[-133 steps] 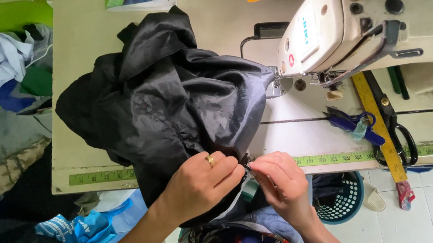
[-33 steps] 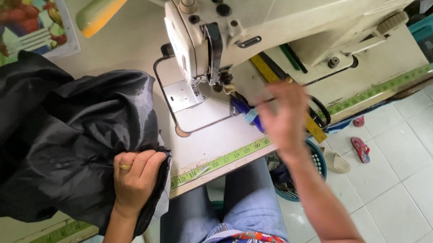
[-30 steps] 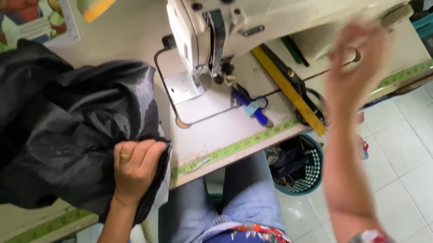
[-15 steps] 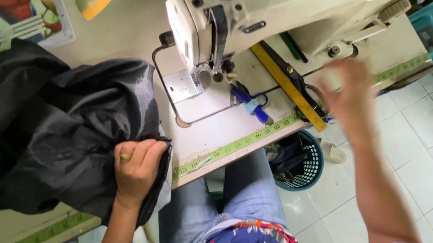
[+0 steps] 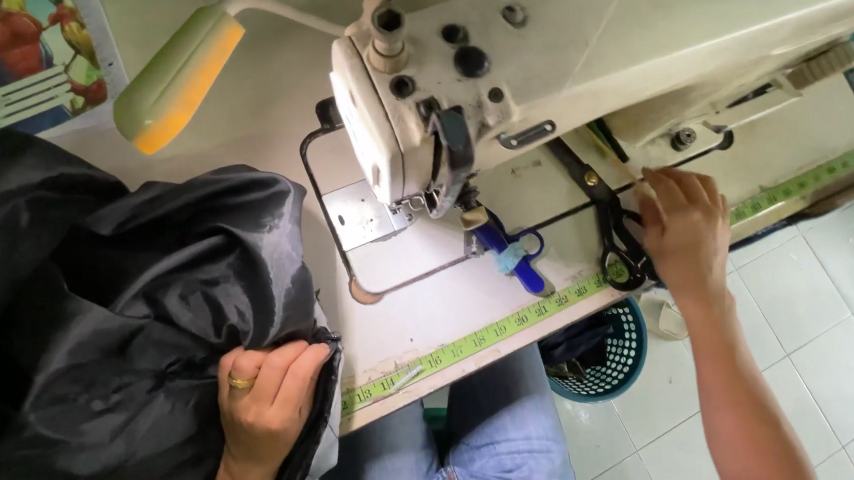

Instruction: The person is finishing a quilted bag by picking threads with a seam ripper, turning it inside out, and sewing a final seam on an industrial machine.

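A large black shiny garment (image 5: 106, 329) is bunched on the left of the cream sewing table (image 5: 421, 310). My left hand (image 5: 264, 403), wearing a gold ring, grips the garment's edge at the table's front. My right hand (image 5: 685, 224) rests on the table at the right, fingers over the handles of black scissors (image 5: 616, 228). The cream sewing machine (image 5: 574, 53) stands between both hands, its needle area above the metal plate (image 5: 361, 214).
Blue-handled snips (image 5: 507, 250) lie below the machine head. A green-yellow tape measure (image 5: 511, 324) runs along the table's front edge. A lamp (image 5: 175, 77) hangs at upper left. A teal basket (image 5: 602, 353) sits on the tiled floor under the table.
My right hand swung out over the floor and has come back down onto the scissors on the table. My left hand keeps its grip on the black garment.
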